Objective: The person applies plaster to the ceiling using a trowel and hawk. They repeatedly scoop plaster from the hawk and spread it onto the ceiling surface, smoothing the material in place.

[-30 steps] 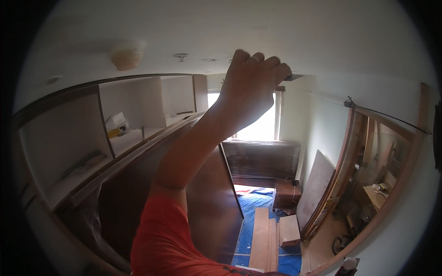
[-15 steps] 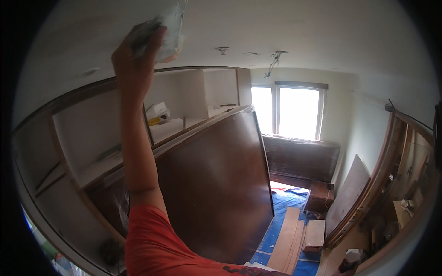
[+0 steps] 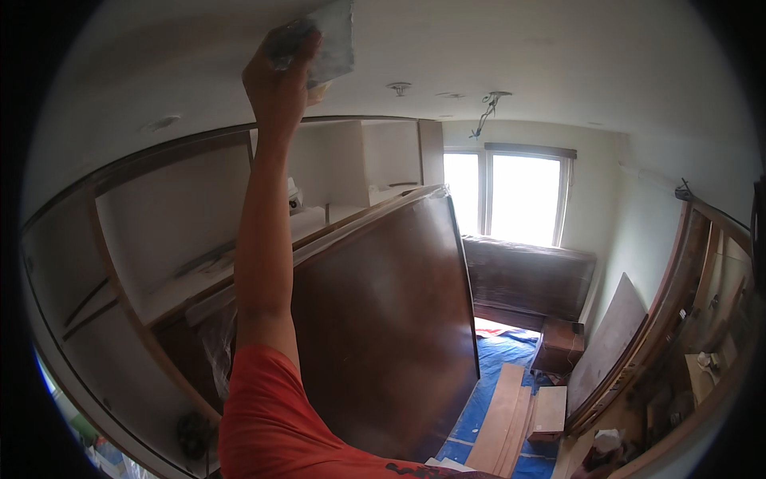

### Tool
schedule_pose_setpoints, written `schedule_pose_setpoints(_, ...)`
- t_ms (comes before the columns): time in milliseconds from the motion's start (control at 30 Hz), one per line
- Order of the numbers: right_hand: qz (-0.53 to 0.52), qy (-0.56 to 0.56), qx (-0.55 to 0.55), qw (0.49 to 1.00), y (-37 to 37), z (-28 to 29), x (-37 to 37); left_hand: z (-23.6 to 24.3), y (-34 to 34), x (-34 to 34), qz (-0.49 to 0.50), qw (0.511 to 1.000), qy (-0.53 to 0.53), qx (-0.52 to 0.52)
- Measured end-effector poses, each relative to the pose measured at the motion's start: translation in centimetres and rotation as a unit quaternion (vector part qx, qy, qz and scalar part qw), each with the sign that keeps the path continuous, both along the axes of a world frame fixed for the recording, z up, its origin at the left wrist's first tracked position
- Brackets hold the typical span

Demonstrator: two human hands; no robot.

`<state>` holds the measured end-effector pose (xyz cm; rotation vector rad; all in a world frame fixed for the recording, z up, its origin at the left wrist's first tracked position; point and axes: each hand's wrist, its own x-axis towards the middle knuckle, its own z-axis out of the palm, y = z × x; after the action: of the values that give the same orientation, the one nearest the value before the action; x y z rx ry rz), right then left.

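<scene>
My left hand (image 3: 278, 73) is raised high at the end of my red-sleeved arm, fingers closed on a flat, grey-smeared scraper (image 3: 337, 49). The blade lies against or very close to the white ceiling (image 3: 511, 48), over a tan patch (image 3: 320, 94) that it partly hides. At the lower right, what looks like my right hand (image 3: 598, 461) is a shadowed shape beside a small whitish item (image 3: 608, 439); its fingers are too dark to make out.
A big brown panel (image 3: 375, 335) leans along open cabinets (image 3: 175, 231). Wires (image 3: 488, 108) dangle from the ceiling. Wrapped furniture (image 3: 527, 279) stands beneath the window. Planks (image 3: 499, 415) and boxes (image 3: 558, 347) rest on a blue tarp (image 3: 499, 355); boards (image 3: 606, 335) lean by the right doorway.
My left hand has swung from in front of the window leftward to the tan ceiling patch, showing the scraper, then shifted slightly up. The view has turned, moving the room rightward in the picture.
</scene>
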<state>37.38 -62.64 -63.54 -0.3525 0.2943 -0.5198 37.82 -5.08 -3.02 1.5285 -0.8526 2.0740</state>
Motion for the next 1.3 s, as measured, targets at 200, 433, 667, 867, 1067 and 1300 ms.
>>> schedule_pose_setpoints(200, -0.002, -0.285, -0.252, 0.925, -1.9, -1.9, -0.3, 0.4, -1.6, 1.6, -0.121, 0.991, -0.017, -0.048)
schedule_pose_setpoints(433, -0.121, -0.004, -0.13, 0.984, -2.4, -3.3, -2.9, 0.5, -2.7, 1.1, -0.039, 0.998, -0.035, -0.017)
schedule_pose_setpoints(667, -0.2, -0.007, -0.079, 0.977, -4.2, -3.1, -4.4, 0.4, -3.0, 1.1, -0.063, 0.996, -0.059, -0.01)
schedule_pose_setpoints(867, -0.294, -0.005, -0.06, 0.954, -7.6, -0.5, -6.8, 1.1, -4.1, 0.6, -0.055, 0.997, -0.053, -0.008)
schedule_pose_setpoints(1067, -0.314, -0.007, -0.05, 0.948, -7.8, 1.0, -8.1, 0.9, -5.5, 0.9, -0.028, 0.995, -0.095, -0.001)
schedule_pose_setpoints(1300, -0.258, -0.154, -0.075, 0.951, -8.8, -1.0, -7.8, 0.9, -7.7, 1.2, -0.03, 0.993, -0.111, 0.007)
